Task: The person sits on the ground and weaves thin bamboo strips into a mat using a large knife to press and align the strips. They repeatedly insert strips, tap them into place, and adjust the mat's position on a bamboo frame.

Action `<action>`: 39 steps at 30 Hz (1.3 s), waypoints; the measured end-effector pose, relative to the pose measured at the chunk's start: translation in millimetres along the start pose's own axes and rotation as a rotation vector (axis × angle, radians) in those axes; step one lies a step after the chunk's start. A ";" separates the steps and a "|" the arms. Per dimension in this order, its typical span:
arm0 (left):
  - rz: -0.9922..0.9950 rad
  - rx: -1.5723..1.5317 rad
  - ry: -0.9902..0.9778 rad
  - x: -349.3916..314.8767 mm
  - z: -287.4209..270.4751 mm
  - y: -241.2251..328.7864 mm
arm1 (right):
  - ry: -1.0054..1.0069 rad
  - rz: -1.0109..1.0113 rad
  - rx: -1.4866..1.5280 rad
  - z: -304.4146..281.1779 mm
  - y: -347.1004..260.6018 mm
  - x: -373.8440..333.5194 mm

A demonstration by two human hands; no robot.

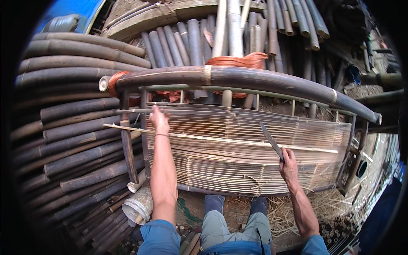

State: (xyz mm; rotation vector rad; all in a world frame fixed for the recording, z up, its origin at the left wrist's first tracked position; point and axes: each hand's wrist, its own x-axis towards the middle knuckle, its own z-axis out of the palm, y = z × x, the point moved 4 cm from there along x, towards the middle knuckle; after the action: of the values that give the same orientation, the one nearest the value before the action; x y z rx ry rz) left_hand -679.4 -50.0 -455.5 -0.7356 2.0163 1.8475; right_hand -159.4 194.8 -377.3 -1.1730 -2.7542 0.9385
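The woven bamboo-slat panel (238,148) stands just below the thick curved bamboo rail (238,78), with one long thin bamboo strip (212,138) lying across its face. The left hand (159,120) presses on the panel's upper left corner under the rail's left end, fingers closed about the slat ends as far as can be seen; the right hand (289,163), below the rail's right half, has its grip shut on the handle of a dark knife (272,142), blade tip touching the strip. Judgement: the panel is light and springy, its slats splintery and easily split, so best held by the stiffer framed edge; the strip bends readily.
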 end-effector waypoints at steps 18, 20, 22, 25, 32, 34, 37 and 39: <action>0.781 1.430 -0.297 67.0 56.5 -58.5 | -0.212 -0.156 -0.180 110.0 20.7 211.5; 0.840 1.465 -0.302 60.8 55.0 -67.0 | -0.186 -0.166 -0.196 95.9 20.2 203.2; 0.931 1.441 -0.316 56.2 52.6 -68.5 | -0.129 -0.224 -0.204 81.6 16.6 191.8; 0.983 1.303 -0.363 47.8 54.5 -65.0 | -0.159 -0.228 -0.303 49.6 2.5 179.6; 0.979 1.310 -0.446 48.5 53.7 -69.9 | -0.002 -0.180 -0.217 40.6 8.5 169.0; 0.954 1.287 -0.475 51.8 57.5 -69.7 | 0.029 -0.190 -0.221 42.2 13.7 170.4; 0.876 1.359 -0.489 61.7 60.3 -72.4 | 0.003 -0.227 -0.213 54.3 17.0 175.5; 0.753 1.389 -0.526 71.6 52.1 -79.4 | -0.019 -0.295 -0.275 56.8 14.2 174.5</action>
State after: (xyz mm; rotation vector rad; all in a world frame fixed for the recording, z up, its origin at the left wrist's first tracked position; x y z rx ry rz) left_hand -699.6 -13.2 -566.7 0.8568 2.5593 0.3088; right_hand -288.7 287.5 -469.8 -0.7456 -3.0284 0.5596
